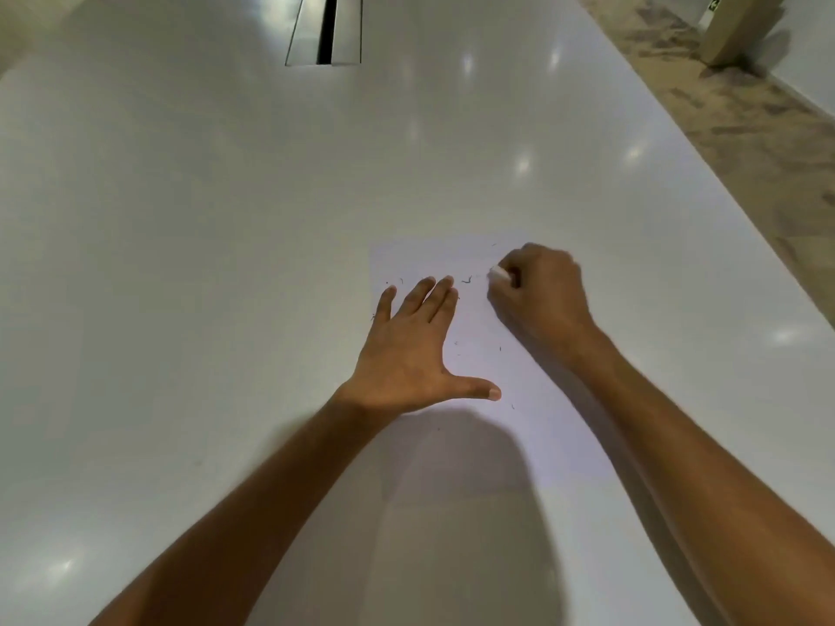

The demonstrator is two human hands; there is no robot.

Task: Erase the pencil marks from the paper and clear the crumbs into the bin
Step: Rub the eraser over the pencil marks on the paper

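Note:
A white sheet of paper (479, 327) lies flat on the white table, right of centre. My left hand (411, 350) presses flat on the sheet's left part, fingers straight and thumb spread. My right hand (540, 295) is curled round a small white eraser (498, 273), whose tip touches the paper near its far right corner. Dark eraser crumbs (466, 279) lie scattered over the sheet, several near the fingertips and a few lower down. No bin is in view.
The glossy white table (226, 264) stretches far to the left and ahead. A metal cable slot (326, 29) is set into it at the far end. The table's right edge runs diagonally past a mottled carpet (741, 106).

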